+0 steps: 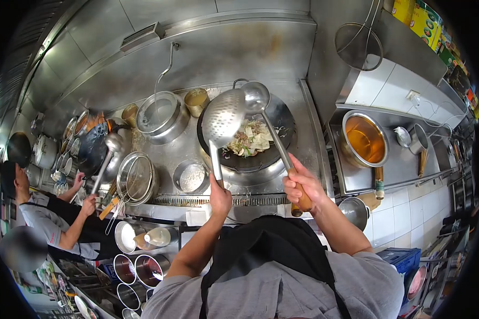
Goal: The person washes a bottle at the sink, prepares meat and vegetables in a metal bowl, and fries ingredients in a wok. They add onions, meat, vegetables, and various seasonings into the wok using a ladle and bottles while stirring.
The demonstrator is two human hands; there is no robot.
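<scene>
My left hand (pixel 220 201) is closed around the handle of a perforated skimmer (pixel 223 114), whose wide bowl hangs over the left side of a wok (pixel 285 119). In my right hand (pixel 305 187) is a ladle (pixel 256 97), gripped by its wooden handle end. The ladle's bowl is above the far part of the wok, right beside the skimmer's edge; whether the two touch, I cannot tell. Inside the wok lies a mix of pale slices, meat-like pieces and green bits (pixel 253 139), partly hidden behind the skimmer.
A round strainer (pixel 137 178) and pots stand left on the steel range. A small pan (pixel 191 176) sits near the wok. Right, a pot of amber liquid (pixel 364 139) rests on a counter. A co-worker (pixel 56 212) holds a ladle at far left. Metal containers (pixel 149 268) stand below.
</scene>
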